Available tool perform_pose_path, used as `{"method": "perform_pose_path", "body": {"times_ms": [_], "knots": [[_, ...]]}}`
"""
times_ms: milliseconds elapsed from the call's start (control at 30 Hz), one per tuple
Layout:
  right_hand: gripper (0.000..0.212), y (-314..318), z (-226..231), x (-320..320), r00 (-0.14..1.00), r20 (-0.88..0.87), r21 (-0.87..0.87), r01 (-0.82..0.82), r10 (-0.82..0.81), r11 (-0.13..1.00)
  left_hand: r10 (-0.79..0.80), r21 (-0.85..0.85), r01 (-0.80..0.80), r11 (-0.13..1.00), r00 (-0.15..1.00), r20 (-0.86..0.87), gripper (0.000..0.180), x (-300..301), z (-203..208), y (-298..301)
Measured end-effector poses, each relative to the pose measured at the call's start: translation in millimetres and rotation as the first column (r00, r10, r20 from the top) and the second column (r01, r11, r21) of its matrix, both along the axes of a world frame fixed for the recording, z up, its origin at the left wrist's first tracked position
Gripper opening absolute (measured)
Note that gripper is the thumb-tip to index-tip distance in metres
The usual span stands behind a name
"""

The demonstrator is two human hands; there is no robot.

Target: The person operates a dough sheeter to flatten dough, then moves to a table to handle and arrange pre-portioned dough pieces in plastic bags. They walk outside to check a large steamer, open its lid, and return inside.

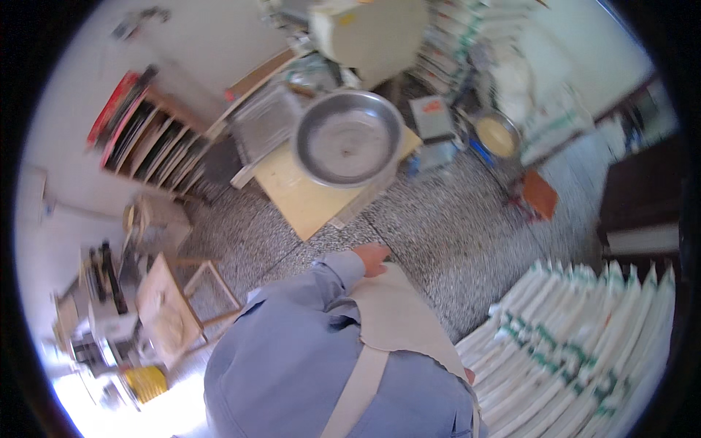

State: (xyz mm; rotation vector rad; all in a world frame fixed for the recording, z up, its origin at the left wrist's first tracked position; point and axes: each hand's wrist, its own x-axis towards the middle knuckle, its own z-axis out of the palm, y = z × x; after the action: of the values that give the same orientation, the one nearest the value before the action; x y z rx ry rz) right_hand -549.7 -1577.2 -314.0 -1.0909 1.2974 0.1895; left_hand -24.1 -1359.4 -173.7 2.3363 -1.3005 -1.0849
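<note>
My left hand (374, 258) is in front of my body, just past the cuff of a blue-grey sleeve (339, 269). It is at the upper edge of the cream apron (398, 310) I wear; whether it touches the cloth I cannot tell. Its fingers are smeared and partly turned away, and no held thing shows. Of my right hand (469, 376) only a sliver of skin appears beside the apron's right edge. Ahead of me a wide, shallow metal basin (347, 175) rests on a pale wooden table (296, 201).
Stacked white sacks (548, 343) with green print lie at the right. Left are a slotted rack (157, 146) and a wooden stool (164, 310). Beyond the table stand a large cream machine (372, 36) and a bowl of yellowish contents (496, 136). An orange-brown stool (539, 196) is farther right.
</note>
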Motion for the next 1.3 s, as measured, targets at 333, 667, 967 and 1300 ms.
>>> {"method": "perform_pose_path", "body": {"times_ms": [333, 667, 967, 1300], "knots": [[0.019, -205, 2, 321, 0.386, -0.313, -0.328, -0.902, 0.868, 0.282, 0.765, 0.08, -0.766, 0.638, 0.642, 0.04, 0.04, -35, 27, 31], [0.02, -142, -1, 650, -0.468, -0.473, -0.445, -0.605, 0.747, -0.661, 0.973, 0.004, -0.978, -0.206, -0.205, 0.103, 0.037, -249, 46, 34], [0.024, 125, 23, 592, -0.599, 0.003, -0.342, -0.753, 0.801, -0.562, 0.793, -0.096, -0.799, -0.593, -0.601, 0.101, 0.042, -393, -1, 55], [0.019, 400, -8, 468, -0.982, -0.153, -0.433, -0.034, 0.111, -0.901, 0.378, -0.18, -0.382, -0.906, -0.924, 0.059, 0.036, -537, 36, 121]]}}
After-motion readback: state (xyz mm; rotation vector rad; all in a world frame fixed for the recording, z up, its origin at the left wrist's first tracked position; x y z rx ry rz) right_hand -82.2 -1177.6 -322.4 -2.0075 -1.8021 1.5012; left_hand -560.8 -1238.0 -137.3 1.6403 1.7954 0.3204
